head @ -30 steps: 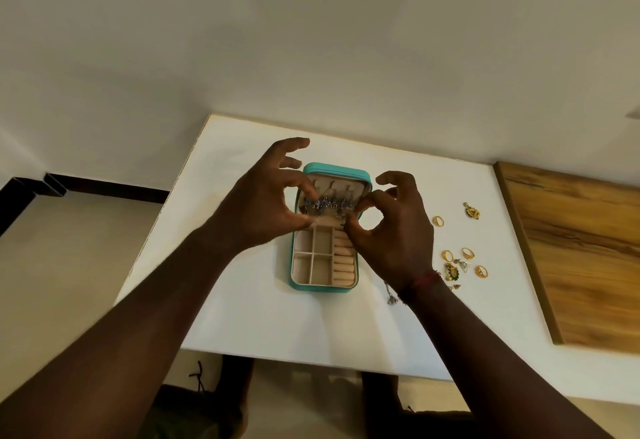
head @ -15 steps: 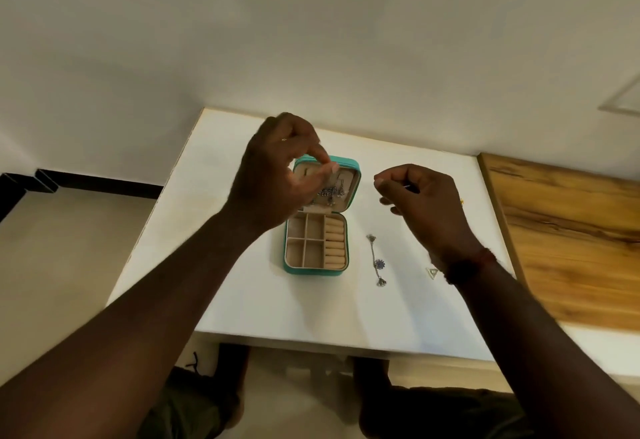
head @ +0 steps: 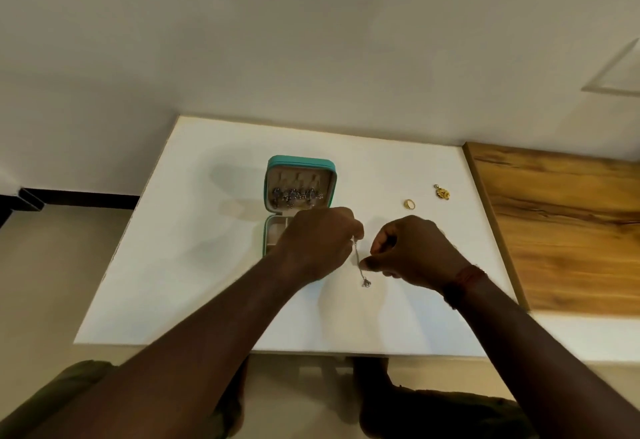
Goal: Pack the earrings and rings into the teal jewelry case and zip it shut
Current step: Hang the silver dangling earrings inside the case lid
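Teal jewelry case (head: 300,164): centre of frame on the white table (head: 194,265), lid up; silver earrings (head: 298,195) hang inside the lid. Your left hand (head: 317,242) hides most of the tray. Long silver drop earring (head: 358,262): just right of the case, pinched at its top by your left hand, at its middle by your right hand (head: 412,251). Gold ring (head: 409,203) and gold earring (head: 442,192): upper right, loose; detail too small to read.

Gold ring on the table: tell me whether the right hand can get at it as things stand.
Probably yes. The gold ring lies alone on bare white table, just beyond the right hand, nothing between. But that hand's fingers pinch the silver drop earring, so it must let go first.
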